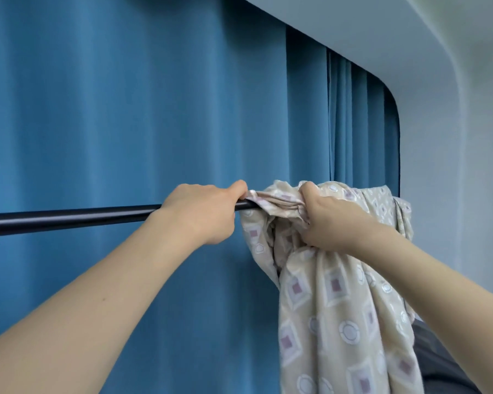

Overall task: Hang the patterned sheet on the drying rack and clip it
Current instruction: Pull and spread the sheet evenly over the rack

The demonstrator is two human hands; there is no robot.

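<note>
No readable writing. One patterned sheet (336,285) bunched over one black rail (69,217), frame centre. Left hand (202,211) grip pinches sheet edge; right hand (330,220) grip clenches bunched fabric.

Blue pleated curtains (125,109) fill the frame from 9 to 1 o'clock, hung beneath a pale ceiling soffit (353,24); a plain grey-white wall (453,166) stands at 3 o'clock.

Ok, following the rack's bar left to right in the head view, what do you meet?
Bare black bar → left hand pinching the sheet's edge → right hand gripping bunched fabric → patterned sheet draped over the bar.
</note>
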